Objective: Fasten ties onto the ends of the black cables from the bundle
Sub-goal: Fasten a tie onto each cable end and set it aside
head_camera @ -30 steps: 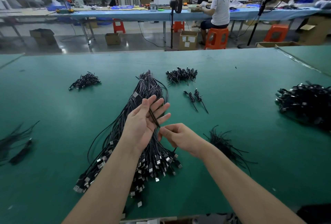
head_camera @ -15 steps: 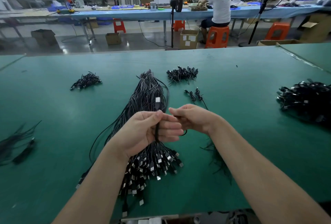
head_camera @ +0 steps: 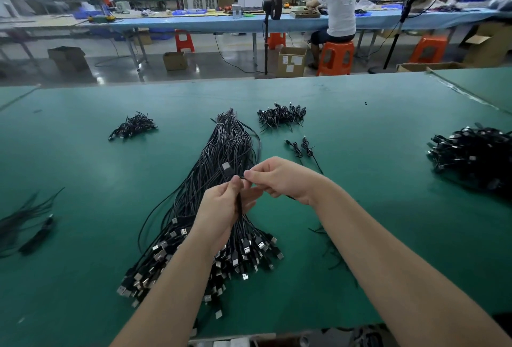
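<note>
Black cable (head_camera: 238, 205) gripped in left hand (head_camera: 221, 208) fingers, right hand (head_camera: 279, 177) fingers pinching its tie (head_camera: 243, 178).

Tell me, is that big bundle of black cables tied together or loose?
Tied at the far end: a pale band wraps the bundle near its top, while the plug ends fan out loose near the person.

You've got a teal-green table (head_camera: 360, 130), a black cable bundle (head_camera: 221, 158) with silver plug tips, orange stools (head_camera: 335, 57) upper right, a pale blue bench (head_camera: 194, 23) behind.
</note>
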Tool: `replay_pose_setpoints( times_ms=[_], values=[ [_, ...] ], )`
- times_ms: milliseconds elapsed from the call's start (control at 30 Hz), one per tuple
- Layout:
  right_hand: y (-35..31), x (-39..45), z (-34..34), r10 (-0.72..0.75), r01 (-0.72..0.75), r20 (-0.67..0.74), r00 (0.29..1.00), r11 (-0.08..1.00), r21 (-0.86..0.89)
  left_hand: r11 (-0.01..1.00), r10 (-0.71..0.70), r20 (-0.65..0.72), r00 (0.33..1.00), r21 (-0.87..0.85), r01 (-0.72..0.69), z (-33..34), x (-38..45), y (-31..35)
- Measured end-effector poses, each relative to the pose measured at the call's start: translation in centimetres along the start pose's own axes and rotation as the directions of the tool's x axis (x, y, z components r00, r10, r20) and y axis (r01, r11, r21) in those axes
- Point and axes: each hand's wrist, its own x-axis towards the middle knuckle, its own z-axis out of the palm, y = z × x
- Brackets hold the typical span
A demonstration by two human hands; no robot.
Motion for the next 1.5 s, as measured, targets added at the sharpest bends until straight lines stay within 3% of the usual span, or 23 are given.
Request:
replay_pose_setpoints(
  times_ms=[233,567,767,1000,1167,1233,1367,1433,1500],
  values=[
    [1.0,0.0,1.9,-0.029,0.029,0.003,1.000,0.999,0.014,0.965,0.018,-0.140,0.990,-0.256,-0.054,0.7,0.6,1.0],
    [2.0,-0.2,1.8,-0.073,0.069,0.065,0.995,0.995,0.069,0.836,0.059,-0.133,0.989,-0.535,-0.122,1.6,1.3,3.3],
    [2.5,0.1,2.3,-0.103,0.093,0.057,0.993,0.984,0.154,0.797,0.084,-0.075,0.994,-0.594,-0.112,1.3,1.0,3.5],
    [3.0,0.0,2.3,-0.098,0.078,0.131,0.987,0.986,0.150,0.849,0.085,-0.023,0.996,-0.522,-0.085,0.6,0.9,3.0],
    [3.5,-0.4,1.6,-0.010,-0.023,0.171,0.985,0.982,0.189,0.869,0.130,0.080,0.988,-0.488,-0.075,-0.9,0.5,3.5],
    [3.7,-0.5,0.8,0.023,-0.095,0.217,0.976,0.940,0.329,0.914,0.146,0.188,0.971,-0.400,-0.060,-1.6,-0.3,3.6],
    [3.1,0.2,-0.4,0.169,-0.224,0.155,0.973,0.846,0.484,0.994,0.086,0.460,0.884,-0.104,-0.043,-2.5,-1.5,3.2],
    [2.5,0.6,-0.8,0.197,-0.236,0.130,0.972,0.803,0.547,0.999,0.033,0.457,0.889,0.004,-0.039,-2.2,-1.7,2.7],
    [1.8,0.7,-0.9,0.182,-0.224,0.131,0.975,0.793,0.567,0.997,0.004,0.365,0.931,0.070,-0.032,-1.7,-1.5,2.0]
  ],
)
